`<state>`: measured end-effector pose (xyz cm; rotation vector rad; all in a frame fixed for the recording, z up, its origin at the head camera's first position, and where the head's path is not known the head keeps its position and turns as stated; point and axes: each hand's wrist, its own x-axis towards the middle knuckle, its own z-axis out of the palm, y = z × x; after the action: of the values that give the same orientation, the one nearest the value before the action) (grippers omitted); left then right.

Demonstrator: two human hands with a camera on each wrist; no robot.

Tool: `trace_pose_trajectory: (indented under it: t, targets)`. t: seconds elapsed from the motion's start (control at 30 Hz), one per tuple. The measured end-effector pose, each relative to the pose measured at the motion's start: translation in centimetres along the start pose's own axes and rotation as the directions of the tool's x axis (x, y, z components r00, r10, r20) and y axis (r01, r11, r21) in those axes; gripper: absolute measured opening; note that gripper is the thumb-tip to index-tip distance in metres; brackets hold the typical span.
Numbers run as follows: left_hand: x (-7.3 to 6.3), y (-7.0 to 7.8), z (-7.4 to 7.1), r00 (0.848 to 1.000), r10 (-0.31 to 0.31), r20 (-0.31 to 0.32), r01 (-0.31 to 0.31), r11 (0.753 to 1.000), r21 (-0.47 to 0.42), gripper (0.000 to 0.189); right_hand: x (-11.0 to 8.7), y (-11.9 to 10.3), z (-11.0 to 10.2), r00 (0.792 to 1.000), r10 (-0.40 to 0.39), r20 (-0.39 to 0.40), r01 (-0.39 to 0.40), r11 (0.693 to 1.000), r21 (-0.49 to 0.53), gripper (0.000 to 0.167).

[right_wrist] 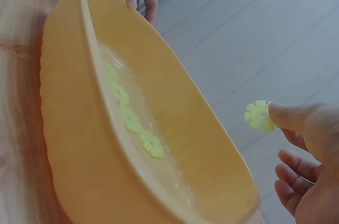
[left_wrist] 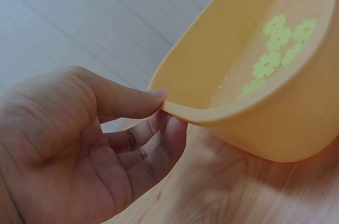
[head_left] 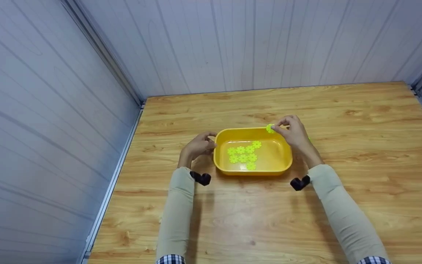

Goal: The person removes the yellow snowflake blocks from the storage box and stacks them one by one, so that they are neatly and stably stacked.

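A yellow plastic tub (head_left: 272,156) stands on the wooden table. Flat yellow-green snowflake discs (head_left: 243,158), several of them, lie linked together on its floor, towards the left side. My left hand (head_left: 198,146) pinches the tub's left rim, thumb on top and fingers below, as the left wrist view shows. Between thumb and finger, my right hand (head_left: 294,134) holds a single snowflake disc (right_wrist: 258,115) by its edge, above the tub's far right rim. The other fingers of that hand are loosely curled.
Just past the right hand, a small bright green bit (head_left: 309,139) shows, mostly hidden by the hand. Pale panelled walls (head_left: 233,44) rise behind the wooden table (head_left: 247,216) and along its left side.
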<state>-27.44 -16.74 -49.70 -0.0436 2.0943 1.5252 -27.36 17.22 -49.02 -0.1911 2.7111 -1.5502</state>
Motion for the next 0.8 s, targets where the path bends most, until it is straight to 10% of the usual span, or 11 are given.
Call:
trace_pose_trajectory:
  t: [0.8]
  targets:
    - [0.1,-0.2,0.1,1.0,0.017,-0.005,-0.017,1.0,-0.006,0.042,-0.5,3.9,-3.6,0.982,0.176,-0.063,-0.173,0.984,0.051,0.052]
